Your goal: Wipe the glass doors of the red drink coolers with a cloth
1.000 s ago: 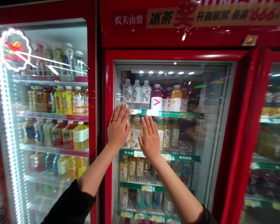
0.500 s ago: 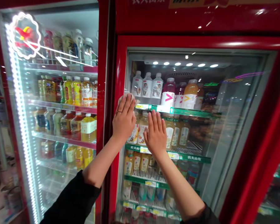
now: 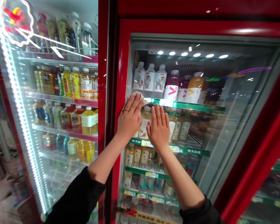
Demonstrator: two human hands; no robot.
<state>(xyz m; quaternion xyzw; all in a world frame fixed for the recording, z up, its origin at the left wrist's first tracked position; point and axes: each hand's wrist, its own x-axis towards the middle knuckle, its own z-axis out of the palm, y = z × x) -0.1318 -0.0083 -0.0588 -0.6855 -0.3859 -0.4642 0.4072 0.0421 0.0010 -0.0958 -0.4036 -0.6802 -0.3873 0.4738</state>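
My left hand (image 3: 130, 115) lies flat over a pale, crumpled cloth (image 3: 138, 94) and presses it to the glass door (image 3: 214, 127) near its left edge. Most of the cloth is hidden under the fingers, which wear a thin ring. To the right, my right hand (image 3: 158, 127) rests with its palm on the same glass, fingers stretched upward and the thumb apart, holding nothing. Behind the glass, clear bottles with tiger labels (image 3: 150, 78) stand above the left hand. Tea bottles (image 3: 144, 123) show between the two hands.
A red frame (image 3: 122, 77) surrounds the glass door. At left stands a second lit drinks fridge (image 3: 60, 96) with several shelves of bottles and a bright light strip (image 3: 16, 112). Green shelf edges (image 3: 191, 105) run behind the glass. Another red-framed cooler (image 3: 252, 177) stands at right.
My left hand and the cloth have shifted slightly right over the glass, closer to the right hand. The right hand stays on the door. The whole view has tilted slightly.
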